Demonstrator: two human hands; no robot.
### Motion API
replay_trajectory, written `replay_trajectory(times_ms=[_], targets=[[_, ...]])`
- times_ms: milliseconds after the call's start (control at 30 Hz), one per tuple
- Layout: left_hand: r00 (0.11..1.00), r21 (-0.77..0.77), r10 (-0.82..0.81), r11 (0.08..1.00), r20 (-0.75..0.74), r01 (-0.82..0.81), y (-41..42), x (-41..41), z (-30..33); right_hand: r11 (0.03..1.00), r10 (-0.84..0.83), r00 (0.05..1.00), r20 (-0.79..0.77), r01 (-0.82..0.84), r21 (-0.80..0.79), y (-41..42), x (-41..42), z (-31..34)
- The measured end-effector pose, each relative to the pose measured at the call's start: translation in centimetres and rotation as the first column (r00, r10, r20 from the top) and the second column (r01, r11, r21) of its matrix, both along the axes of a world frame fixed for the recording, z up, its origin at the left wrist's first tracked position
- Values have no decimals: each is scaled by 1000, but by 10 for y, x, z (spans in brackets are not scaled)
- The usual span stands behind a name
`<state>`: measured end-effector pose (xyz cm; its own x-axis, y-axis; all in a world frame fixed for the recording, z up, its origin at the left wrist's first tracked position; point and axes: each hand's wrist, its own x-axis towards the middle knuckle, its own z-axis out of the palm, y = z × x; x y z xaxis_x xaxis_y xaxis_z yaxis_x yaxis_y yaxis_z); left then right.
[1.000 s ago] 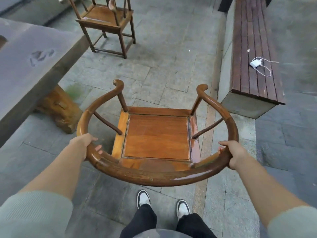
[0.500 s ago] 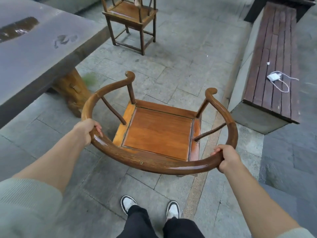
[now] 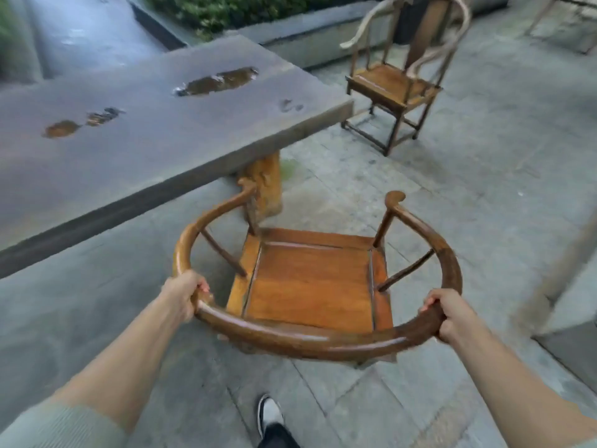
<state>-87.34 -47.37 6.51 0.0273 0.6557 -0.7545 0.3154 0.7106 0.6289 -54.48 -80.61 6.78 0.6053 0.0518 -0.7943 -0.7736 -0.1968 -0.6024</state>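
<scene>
Head view shows both of your hands on the chair (image 3: 310, 286). Your left grip (image 3: 182, 295) is curled round the left side of the round top rail (image 3: 307, 341). Your right grip (image 3: 452, 315) is curled round the right side of it. The chair is right in front of you, over the stone floor (image 3: 484, 189), near the end of the big grey bench (image 3: 161, 140). Its left arm tip is just beside the bench's wood leg (image 3: 265, 189). You cannot tell from here if the chair's feet touch the floor.

To do this step well, keep both grips tight and level, so the chair does not tip. Go slowly near the wood leg, because the left arm tip could bump it. Watch your shoe (image 3: 269, 412), so you do not hit the chair with it. Put all the chair's feet down together, softly.

Half a second ago, the chair faced more to the right, and a long wooden seat with a white charger was on that side. Now that seat is out of view. The grey bench fills much more of the left, and its puddles (image 3: 219, 80) show. The other chair (image 3: 394, 88) sits further right. Two shoes showed then; only one shows now. Your grips are in the same spots on the rail.
</scene>
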Motion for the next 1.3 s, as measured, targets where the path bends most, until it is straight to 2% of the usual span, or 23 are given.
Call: replay_trajectory(times_ms=[100,233,300,367,467,533,733,933,1067,1200,1300], targets=[[970,-12,236,972,62,-236,10,-54,-10,984,167,986,15,-168,66,67,4,-8],[864,-23,500,866,50,-500,-26,-109,-13,929,369,930,-5,-369,-13,133,1,-8],[816,3,572,819,90,-574,-36,-128,-16,909,416,909,-36,-416,0,154,-6,-4],[755,-34,642,764,134,-644,-37,-144,-21,885,464,886,-24,-463,45,176,-10,1],[699,-57,708,706,104,-706,-38,-161,-16,833,553,833,-12,-552,44,213,-21,10],[661,-80,738,674,136,-735,-39,-170,-17,821,569,822,-3,-568,66,234,-26,14],[606,-138,788,615,104,-776,-29,-178,-21,773,633,774,8,-633,35,291,-28,17],[594,-41,804,595,27,-803,-14,-160,-16,770,638,770,-28,-637,36,295,-13,1],[616,-103,787,616,38,-781,-13,-163,-20,757,654,754,-62,-649,78,292,-9,-2],[632,-83,774,632,37,-770,-16,-160,-14,715,699,712,-66,-693,91,292,-3,-5],[713,-52,699,711,-54,-701,-14,-163,-11,687,726,687,-31,-721,89,295,-1,-6]])
